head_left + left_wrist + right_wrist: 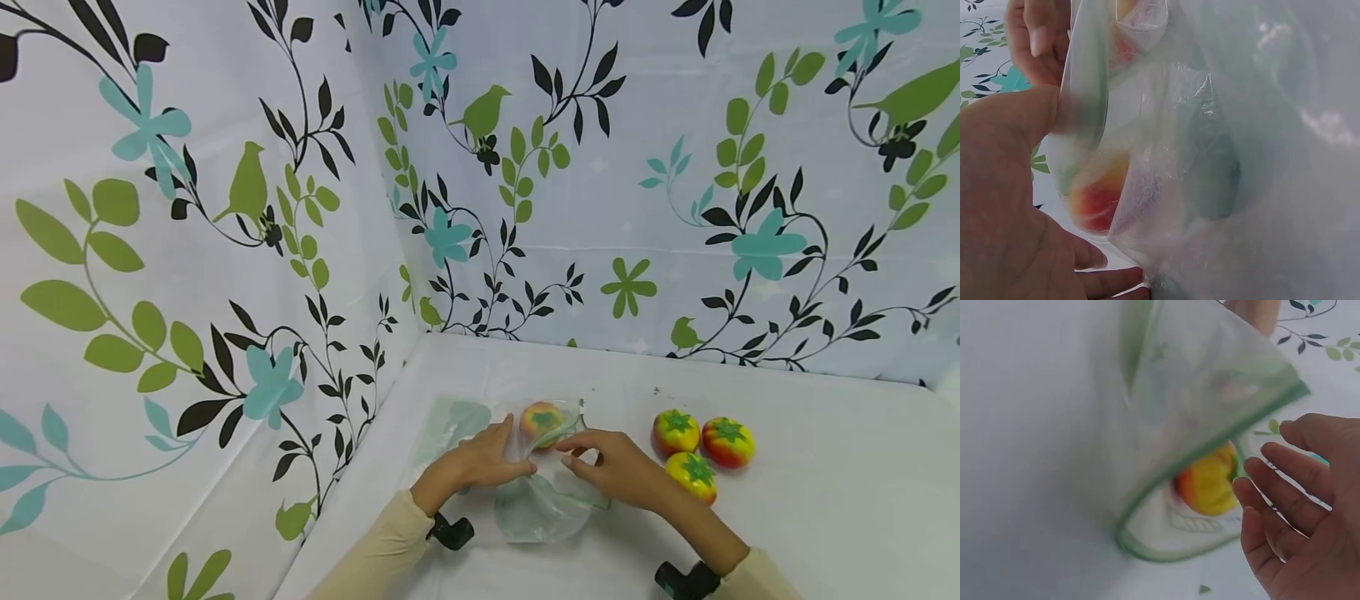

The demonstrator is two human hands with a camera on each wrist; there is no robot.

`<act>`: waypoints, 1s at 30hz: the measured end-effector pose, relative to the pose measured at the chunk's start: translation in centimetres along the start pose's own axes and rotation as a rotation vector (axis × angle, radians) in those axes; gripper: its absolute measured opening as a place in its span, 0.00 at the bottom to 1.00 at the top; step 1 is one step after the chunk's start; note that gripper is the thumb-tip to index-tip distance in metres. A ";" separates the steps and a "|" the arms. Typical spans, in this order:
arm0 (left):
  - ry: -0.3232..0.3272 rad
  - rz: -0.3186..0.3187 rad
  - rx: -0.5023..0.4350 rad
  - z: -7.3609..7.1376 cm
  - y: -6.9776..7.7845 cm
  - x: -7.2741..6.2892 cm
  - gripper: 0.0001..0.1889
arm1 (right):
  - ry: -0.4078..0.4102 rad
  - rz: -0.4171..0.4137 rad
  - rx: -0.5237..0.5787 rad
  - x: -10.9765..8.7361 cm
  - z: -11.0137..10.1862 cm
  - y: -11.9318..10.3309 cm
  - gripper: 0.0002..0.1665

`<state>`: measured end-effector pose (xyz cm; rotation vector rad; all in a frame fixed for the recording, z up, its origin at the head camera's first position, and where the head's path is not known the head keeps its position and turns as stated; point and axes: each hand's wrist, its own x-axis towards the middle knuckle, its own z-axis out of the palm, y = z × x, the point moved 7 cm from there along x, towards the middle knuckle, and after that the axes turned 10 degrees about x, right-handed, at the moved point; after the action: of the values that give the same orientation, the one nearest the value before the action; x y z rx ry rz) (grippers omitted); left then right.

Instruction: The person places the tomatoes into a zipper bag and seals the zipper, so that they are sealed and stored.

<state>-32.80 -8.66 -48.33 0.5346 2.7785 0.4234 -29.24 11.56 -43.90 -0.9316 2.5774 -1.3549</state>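
A clear plastic bag point(536, 512) with a green-edged mouth lies between the hands. A yellow-and-red toy fruit point(542, 419) with a green leafy top shows at it; in the right wrist view the fruit point(1210, 487) appears through the gaping mouth. My left hand point(483, 458) rests on the bag's left side, thumb and fingers spread apart; in the left wrist view the thumb meets the green edge. My right hand point(618, 467) is by the right side of the mouth, fingers loosely bent. Nothing is in its palm in the right wrist view.
Three similar toy fruits, one at the back left point(677, 432), one at the right point(727, 442) and one in front point(692, 477), stand to the right on the white table point(840, 492). Another plastic bag point(450, 425) lies flat at left. Patterned cloth walls point(630, 208) border the table.
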 end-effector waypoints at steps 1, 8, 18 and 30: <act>-0.001 0.001 0.000 0.0 0.0 0.0 0.56 | 0.009 0.001 -0.017 -0.2 -0.6 -0.2 0.18; 0.003 0.019 -0.006 -0.1 0.0 -0.2 0.56 | 0.098 0.076 -0.123 -1.9 -5.8 -0.4 0.25; 0.009 0.045 0.010 0.0 -0.2 0.0 0.56 | 0.187 0.114 -0.190 -4.5 -12.2 0.3 0.36; 0.002 0.054 -0.007 0.0 0.0 0.0 0.56 | 0.207 0.217 -0.246 -8.1 -17.4 4.6 0.47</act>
<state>-32.81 -8.67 -48.28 0.6095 2.7682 0.4459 -30.75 30.52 -38.54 -0.5387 2.9486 -1.1509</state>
